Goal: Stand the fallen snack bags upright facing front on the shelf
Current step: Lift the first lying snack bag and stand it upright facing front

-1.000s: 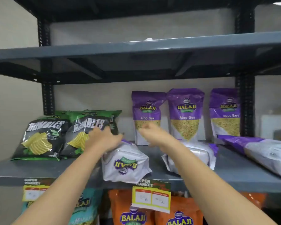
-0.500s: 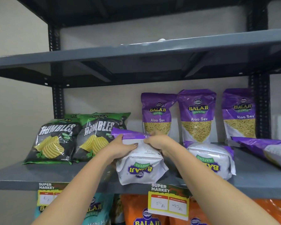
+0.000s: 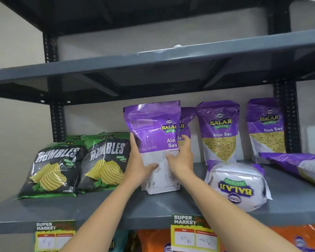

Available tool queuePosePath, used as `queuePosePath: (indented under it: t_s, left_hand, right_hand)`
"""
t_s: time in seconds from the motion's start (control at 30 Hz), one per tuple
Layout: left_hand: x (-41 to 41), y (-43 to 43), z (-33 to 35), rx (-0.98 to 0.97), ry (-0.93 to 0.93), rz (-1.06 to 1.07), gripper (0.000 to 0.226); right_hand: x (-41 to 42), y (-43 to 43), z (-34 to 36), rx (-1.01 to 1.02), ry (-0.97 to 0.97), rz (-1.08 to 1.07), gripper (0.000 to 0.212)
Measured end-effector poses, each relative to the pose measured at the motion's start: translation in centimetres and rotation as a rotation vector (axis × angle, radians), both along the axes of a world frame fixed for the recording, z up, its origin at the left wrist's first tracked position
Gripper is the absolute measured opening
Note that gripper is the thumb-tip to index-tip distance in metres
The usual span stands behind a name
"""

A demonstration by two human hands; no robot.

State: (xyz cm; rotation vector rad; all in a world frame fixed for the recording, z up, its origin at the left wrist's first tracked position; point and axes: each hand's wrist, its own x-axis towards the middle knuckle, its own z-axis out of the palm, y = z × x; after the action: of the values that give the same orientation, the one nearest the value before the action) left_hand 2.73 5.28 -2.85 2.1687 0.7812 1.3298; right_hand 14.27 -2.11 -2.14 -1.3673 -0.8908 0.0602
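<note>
A purple and white Aloo Sev bag (image 3: pixel 153 131) stands upright on the grey shelf (image 3: pixel 153 208), its back panel turned partly toward me. My left hand (image 3: pixel 137 164) grips its left edge and my right hand (image 3: pixel 180 159) grips its right side. A second Aloo Sev bag (image 3: pixel 236 186) lies fallen at the right, bottom toward me. A third fallen bag (image 3: pixel 298 166) lies at the far right. Behind them three Aloo Sev bags stand upright: one (image 3: pixel 186 122) mostly hidden by the held bag, one (image 3: pixel 219 130) in the middle, one (image 3: pixel 265 128) at the right.
Two black and green Rumbles chip bags (image 3: pixel 105 160) lean upright at the left. Another shelf (image 3: pixel 153 57) hangs close above. Price tags (image 3: pixel 193 233) hang from the shelf's front edge, and orange bags (image 3: pixel 153 240) sit on the level below.
Both hands have lifted the fallen bag from lying bottom-forward to standing upright on the shelf. The view has moved closer and to the left.
</note>
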Motion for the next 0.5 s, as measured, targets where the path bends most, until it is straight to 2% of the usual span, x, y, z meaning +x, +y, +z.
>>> queuePosePath:
  t_s: [0.13,0.23,0.3,0.33,0.4,0.47,0.5]
  left_hand:
    - [0.0,-0.3,-1.3,0.065,-0.015,0.045,0.131]
    - [-0.1,-1.7,-2.2,0.263,0.039,0.224,0.110]
    - [0.4,-2.8,-3.0,0.345,-0.040,0.310,0.088]
    - [0.8,-3.5,-3.3,0.308,-0.097,0.306,0.075]
    - [1.7,-4.9,-3.6,0.062,-0.202,0.222,0.059]
    - [2.4,-5.7,-3.6,-0.188,-0.200,0.148,0.062]
    - [2.6,-5.9,-3.6,-0.233,-0.170,0.139,0.069]
  right_hand:
    - [0.0,-0.1,-0.6,0.051,0.042,0.050,0.067]
    - [0.3,0.4,0.3,0.111,0.319,0.104,0.053]
    - [0.6,0.9,0.9,0.141,0.457,0.118,0.055]
    - [0.8,1.4,1.0,0.166,0.505,0.122,0.063]
    - [1.2,2.0,1.3,0.228,0.546,0.119,0.069]
    - [1.7,2.0,2.2,0.240,0.564,0.164,0.061]
    - [1.8,1.6,2.9,0.243,0.585,0.205,0.056]
